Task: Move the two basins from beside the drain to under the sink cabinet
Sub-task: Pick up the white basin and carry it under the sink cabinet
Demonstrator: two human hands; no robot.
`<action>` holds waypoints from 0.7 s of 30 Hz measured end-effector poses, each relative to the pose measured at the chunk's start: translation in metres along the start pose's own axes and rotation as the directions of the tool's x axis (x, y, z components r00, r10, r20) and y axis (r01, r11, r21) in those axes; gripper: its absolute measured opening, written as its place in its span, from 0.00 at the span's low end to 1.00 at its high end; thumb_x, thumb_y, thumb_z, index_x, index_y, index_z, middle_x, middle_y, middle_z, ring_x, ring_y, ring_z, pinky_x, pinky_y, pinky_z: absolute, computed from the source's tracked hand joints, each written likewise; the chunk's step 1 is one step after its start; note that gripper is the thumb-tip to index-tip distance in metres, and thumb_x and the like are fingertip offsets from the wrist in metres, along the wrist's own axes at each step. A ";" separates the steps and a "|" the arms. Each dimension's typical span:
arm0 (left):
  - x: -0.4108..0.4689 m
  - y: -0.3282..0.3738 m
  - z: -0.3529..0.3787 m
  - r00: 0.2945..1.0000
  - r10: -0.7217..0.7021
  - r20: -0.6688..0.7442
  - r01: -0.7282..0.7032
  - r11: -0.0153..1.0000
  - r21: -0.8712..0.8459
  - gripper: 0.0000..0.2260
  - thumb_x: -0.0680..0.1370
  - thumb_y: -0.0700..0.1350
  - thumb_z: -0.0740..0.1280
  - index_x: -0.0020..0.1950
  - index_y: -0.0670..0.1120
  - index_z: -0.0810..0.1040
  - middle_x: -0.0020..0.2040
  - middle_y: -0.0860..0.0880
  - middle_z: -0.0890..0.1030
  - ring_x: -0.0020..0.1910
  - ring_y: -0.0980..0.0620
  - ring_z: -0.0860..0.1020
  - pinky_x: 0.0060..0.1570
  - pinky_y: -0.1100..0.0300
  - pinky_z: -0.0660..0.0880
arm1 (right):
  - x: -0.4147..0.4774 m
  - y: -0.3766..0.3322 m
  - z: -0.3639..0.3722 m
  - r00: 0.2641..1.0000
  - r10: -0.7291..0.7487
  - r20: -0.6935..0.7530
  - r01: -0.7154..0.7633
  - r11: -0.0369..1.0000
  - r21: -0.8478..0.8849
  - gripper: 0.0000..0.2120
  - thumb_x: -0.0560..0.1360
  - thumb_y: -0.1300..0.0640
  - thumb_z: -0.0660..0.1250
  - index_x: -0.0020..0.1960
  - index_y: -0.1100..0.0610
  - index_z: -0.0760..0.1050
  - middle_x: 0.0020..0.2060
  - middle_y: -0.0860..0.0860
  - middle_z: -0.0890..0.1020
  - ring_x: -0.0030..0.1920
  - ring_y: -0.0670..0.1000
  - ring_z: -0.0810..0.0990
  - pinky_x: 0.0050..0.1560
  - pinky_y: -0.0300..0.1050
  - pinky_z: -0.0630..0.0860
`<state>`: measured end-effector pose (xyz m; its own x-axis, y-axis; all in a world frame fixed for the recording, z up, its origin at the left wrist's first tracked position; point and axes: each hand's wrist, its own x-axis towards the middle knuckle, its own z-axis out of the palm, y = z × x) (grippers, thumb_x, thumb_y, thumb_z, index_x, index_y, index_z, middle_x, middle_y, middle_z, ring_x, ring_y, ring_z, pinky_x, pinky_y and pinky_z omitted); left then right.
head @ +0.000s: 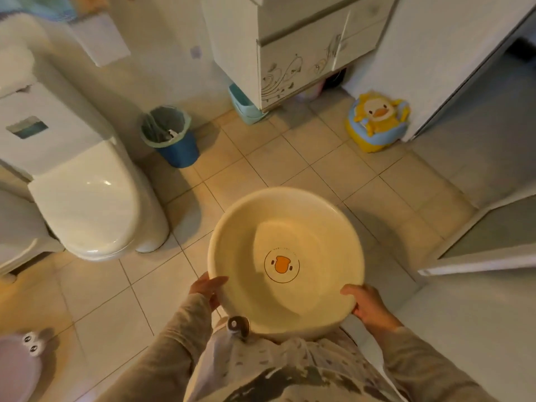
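Basin held between left hand; right hand.

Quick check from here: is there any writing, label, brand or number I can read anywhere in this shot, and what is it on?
No text here can be read.
Basin: tiny lettering arcs above the duck face print on its bottom, too small and blurred to read.
Toilet tank: a bluish label, blurred, no words legible.
Cabinet: only swirl decoration, no lettering.
Duck potty: no text visible.
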<state>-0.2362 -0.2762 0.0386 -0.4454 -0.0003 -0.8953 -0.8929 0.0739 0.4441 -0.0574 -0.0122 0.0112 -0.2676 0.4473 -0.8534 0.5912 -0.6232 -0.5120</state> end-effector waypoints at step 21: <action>0.096 0.193 0.295 0.993 -0.027 0.114 -0.005 0.963 0.270 0.26 0.72 0.31 0.67 0.70 0.38 0.69 0.61 0.36 0.74 0.55 0.40 0.72 0.61 0.43 0.72 | 0.141 -0.225 -0.059 0.972 0.138 -0.192 -0.076 0.952 0.296 0.22 0.69 0.71 0.66 0.63 0.69 0.72 0.51 0.62 0.78 0.46 0.60 0.77 0.40 0.50 0.77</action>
<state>-0.4319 0.0323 0.0284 -0.4103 0.1116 -0.9051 -0.8399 0.3405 0.4227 -0.1835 0.2287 0.0120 -0.0323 0.4723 -0.8808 0.3577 -0.8175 -0.4515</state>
